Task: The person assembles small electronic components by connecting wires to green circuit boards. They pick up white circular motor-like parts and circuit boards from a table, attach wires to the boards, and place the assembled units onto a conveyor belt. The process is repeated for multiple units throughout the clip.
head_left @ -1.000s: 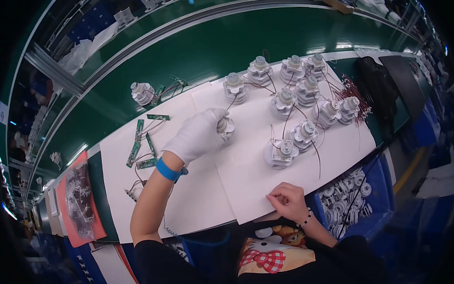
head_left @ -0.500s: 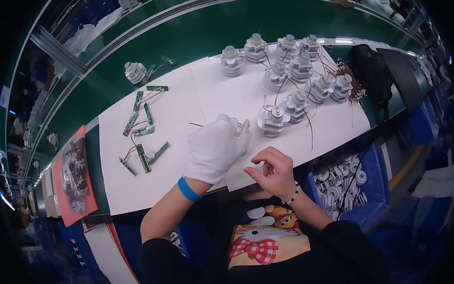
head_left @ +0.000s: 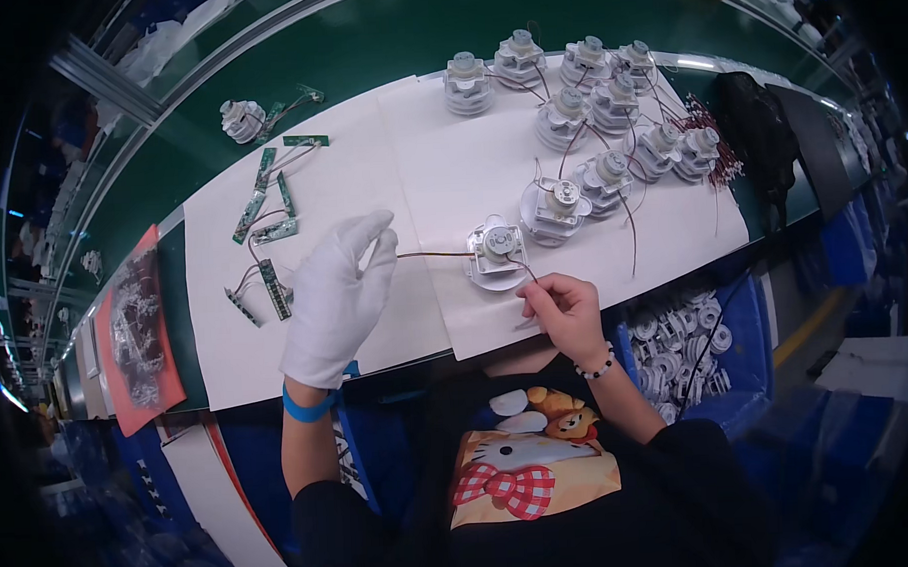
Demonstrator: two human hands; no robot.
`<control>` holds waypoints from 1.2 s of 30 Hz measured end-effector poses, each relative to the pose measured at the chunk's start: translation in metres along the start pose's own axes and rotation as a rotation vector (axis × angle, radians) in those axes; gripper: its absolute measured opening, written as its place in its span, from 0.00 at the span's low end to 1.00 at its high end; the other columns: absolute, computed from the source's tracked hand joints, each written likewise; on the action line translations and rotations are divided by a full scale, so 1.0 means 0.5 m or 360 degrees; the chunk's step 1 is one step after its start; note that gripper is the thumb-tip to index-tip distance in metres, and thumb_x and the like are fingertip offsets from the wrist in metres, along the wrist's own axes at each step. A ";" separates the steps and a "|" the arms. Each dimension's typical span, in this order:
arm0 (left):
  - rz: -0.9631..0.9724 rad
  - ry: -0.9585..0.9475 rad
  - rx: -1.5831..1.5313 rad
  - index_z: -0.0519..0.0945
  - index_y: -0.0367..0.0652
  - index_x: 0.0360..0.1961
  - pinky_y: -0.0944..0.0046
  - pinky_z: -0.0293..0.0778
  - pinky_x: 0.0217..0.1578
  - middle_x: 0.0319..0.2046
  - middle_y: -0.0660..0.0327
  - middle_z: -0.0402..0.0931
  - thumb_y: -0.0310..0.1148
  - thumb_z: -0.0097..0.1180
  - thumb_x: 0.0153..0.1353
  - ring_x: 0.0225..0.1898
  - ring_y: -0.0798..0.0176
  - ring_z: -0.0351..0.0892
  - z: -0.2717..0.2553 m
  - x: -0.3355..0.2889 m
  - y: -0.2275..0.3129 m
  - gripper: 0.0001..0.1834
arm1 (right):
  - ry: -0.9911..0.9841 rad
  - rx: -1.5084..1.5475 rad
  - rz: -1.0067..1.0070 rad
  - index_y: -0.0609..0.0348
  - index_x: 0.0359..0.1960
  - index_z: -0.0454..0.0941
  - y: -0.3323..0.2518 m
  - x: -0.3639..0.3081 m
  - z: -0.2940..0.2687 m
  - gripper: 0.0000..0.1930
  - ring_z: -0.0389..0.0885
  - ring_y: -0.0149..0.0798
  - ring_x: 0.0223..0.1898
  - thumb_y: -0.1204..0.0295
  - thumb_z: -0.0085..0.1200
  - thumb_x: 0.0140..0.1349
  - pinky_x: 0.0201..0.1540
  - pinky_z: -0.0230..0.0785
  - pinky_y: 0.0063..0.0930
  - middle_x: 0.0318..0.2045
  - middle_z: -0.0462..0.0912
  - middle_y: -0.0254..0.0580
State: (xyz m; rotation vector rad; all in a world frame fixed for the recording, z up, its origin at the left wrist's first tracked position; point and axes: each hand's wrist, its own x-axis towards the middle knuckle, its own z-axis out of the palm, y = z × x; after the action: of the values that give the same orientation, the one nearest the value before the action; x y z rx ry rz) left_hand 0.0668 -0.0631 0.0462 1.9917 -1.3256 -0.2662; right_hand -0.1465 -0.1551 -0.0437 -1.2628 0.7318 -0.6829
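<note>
On the white sheet in front of me stands a white plastic motor unit (head_left: 498, 247) with a round grey motor on top. A thin wire (head_left: 435, 254) runs out of it to the left. My left hand (head_left: 337, 303), in a white glove, is to the left of the unit, fingers and thumb apart, close to that wire's free end. My right hand (head_left: 567, 315), bare, pinches a second thin wire (head_left: 530, 273) just in front of the unit. Several similar motor units (head_left: 568, 115) with trailing wires stand behind it and to the right.
Green circuit boards (head_left: 272, 288) joined by wires lie on the left of the sheet. One more unit (head_left: 241, 121) stands at the far left. A bag of small parts (head_left: 139, 339) rests on an orange sheet. At right are red wires (head_left: 707, 140) and a blue bin (head_left: 747, 358) of white parts.
The motor unit, earlier in my gloved left hand, now stands on the sheet. My left hand has moved off to the left. My right hand, empty before, has taken hold of a wire.
</note>
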 end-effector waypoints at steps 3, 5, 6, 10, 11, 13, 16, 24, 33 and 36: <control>0.0070 0.0032 0.0204 0.77 0.41 0.42 0.64 0.72 0.35 0.34 0.52 0.77 0.29 0.53 0.55 0.35 0.57 0.78 -0.014 -0.011 -0.052 0.12 | -0.0213 0.0190 0.0273 0.67 0.33 0.77 -0.023 -0.024 -0.014 0.08 0.67 0.19 0.14 0.74 0.48 0.61 0.15 0.57 0.10 0.20 0.77 0.34; 0.0033 0.0078 0.0435 0.77 0.41 0.41 0.64 0.72 0.36 0.36 0.53 0.77 0.28 0.53 0.54 0.36 0.57 0.78 -0.035 -0.014 -0.104 0.12 | -0.0315 0.0170 0.0373 0.69 0.35 0.76 -0.034 -0.044 -0.019 0.09 0.68 0.20 0.15 0.75 0.46 0.62 0.15 0.60 0.10 0.23 0.77 0.38; -0.0039 0.0094 0.0584 0.77 0.40 0.41 0.64 0.72 0.37 0.37 0.53 0.77 0.27 0.52 0.54 0.36 0.57 0.78 -0.056 -0.011 -0.123 0.13 | -0.0337 0.0172 0.0377 0.70 0.35 0.76 -0.034 -0.054 -0.022 0.09 0.70 0.21 0.16 0.75 0.45 0.62 0.16 0.61 0.11 0.27 0.77 0.40; -0.0291 0.0471 0.0612 0.78 0.38 0.40 0.65 0.72 0.38 0.39 0.52 0.76 0.24 0.50 0.53 0.37 0.57 0.78 -0.163 -0.027 -0.163 0.12 | -0.0337 0.0020 0.0169 0.71 0.35 0.75 -0.034 -0.076 -0.031 0.07 0.72 0.22 0.18 0.80 0.45 0.59 0.15 0.62 0.10 0.32 0.76 0.41; -0.0347 0.0472 0.0581 0.78 0.38 0.40 0.65 0.72 0.38 0.37 0.51 0.77 0.24 0.50 0.52 0.37 0.57 0.78 -0.186 -0.035 -0.171 0.13 | -0.0297 -0.0002 0.0174 0.72 0.33 0.76 -0.038 -0.077 -0.030 0.06 0.72 0.22 0.17 0.82 0.46 0.58 0.15 0.62 0.10 0.29 0.76 0.40; -0.0592 0.0238 0.0444 0.79 0.38 0.38 0.66 0.72 0.37 0.35 0.52 0.77 0.25 0.51 0.52 0.36 0.57 0.77 -0.199 -0.052 -0.163 0.12 | -0.0397 -0.0058 0.0208 0.72 0.31 0.76 -0.039 -0.073 -0.033 0.06 0.71 0.21 0.16 0.82 0.47 0.58 0.16 0.61 0.10 0.28 0.76 0.40; -0.0563 -0.0064 0.0813 0.77 0.39 0.41 0.64 0.72 0.37 0.38 0.53 0.75 0.31 0.57 0.49 0.37 0.55 0.76 -0.169 -0.065 -0.143 0.16 | -0.0514 -0.0080 0.0251 0.73 0.29 0.77 -0.044 -0.065 -0.028 0.06 0.70 0.21 0.15 0.82 0.47 0.57 0.16 0.61 0.10 0.24 0.76 0.40; -0.0941 0.0765 0.0961 0.64 0.33 0.52 0.55 0.70 0.44 0.44 0.45 0.69 0.44 0.64 0.45 0.45 0.47 0.72 -0.071 -0.070 -0.229 0.37 | -0.0462 -0.0105 0.0276 0.73 0.29 0.78 -0.041 -0.063 -0.029 0.06 0.70 0.21 0.15 0.81 0.48 0.57 0.16 0.61 0.11 0.22 0.76 0.39; -0.1240 0.0409 0.0107 0.77 0.33 0.37 0.61 0.72 0.31 0.28 0.51 0.77 0.40 0.55 0.55 0.29 0.56 0.77 -0.139 -0.096 -0.308 0.18 | -0.0449 -0.0123 0.0297 0.71 0.28 0.77 -0.028 -0.058 -0.037 0.06 0.69 0.22 0.14 0.80 0.50 0.57 0.15 0.59 0.11 0.25 0.78 0.42; -0.1218 0.0355 -0.0094 0.78 0.34 0.36 0.63 0.71 0.30 0.26 0.54 0.78 0.39 0.53 0.56 0.28 0.59 0.77 -0.158 -0.101 -0.311 0.16 | -0.0456 -0.0117 0.0303 0.71 0.27 0.77 -0.030 -0.057 -0.036 0.06 0.69 0.22 0.14 0.80 0.50 0.57 0.15 0.59 0.11 0.26 0.79 0.43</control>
State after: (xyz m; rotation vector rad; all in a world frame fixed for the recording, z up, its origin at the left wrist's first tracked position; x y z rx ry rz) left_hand 0.1977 0.0491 -0.0102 2.3185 -0.3695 -0.4098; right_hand -0.1788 -0.1458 -0.0283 -1.3055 0.6340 -0.3137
